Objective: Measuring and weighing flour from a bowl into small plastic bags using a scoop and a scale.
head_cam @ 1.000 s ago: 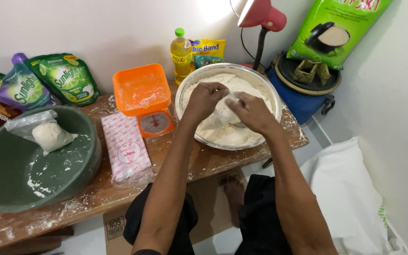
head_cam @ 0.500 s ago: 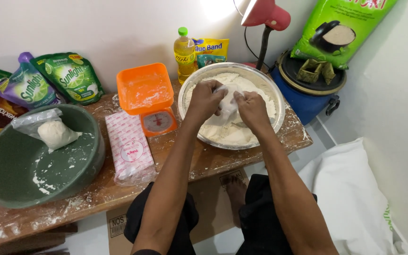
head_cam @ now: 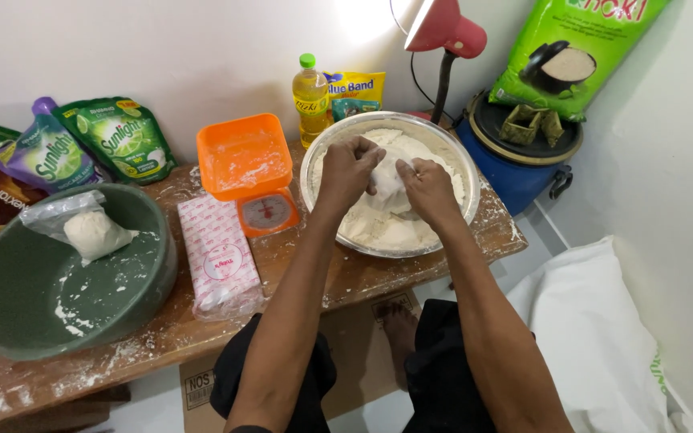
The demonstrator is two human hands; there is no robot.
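Both my hands hover over a wide metal bowl (head_cam: 451, 144) full of white flour (head_cam: 378, 228). My left hand (head_cam: 348, 167) and my right hand (head_cam: 424, 186) grip between them a small clear plastic bag (head_cam: 387, 180) that holds flour. The bag hangs just above the flour heap, near the bowl's middle. My forearms reach in from the lower edge of the view.
An orange kitchen scale (head_cam: 249, 172) stands left of the bowl, a pink packet (head_cam: 216, 255) beside it. A green basin (head_cam: 142, 277) at the left holds a filled bag (head_cam: 90, 231). Oil bottle (head_cam: 310, 90), pouches, red lamp (head_cam: 447, 32) and blue container (head_cam: 523, 156) line the back.
My hands have kept working the small bag over the bowl, drawing closer together on it. The view has shifted slightly.
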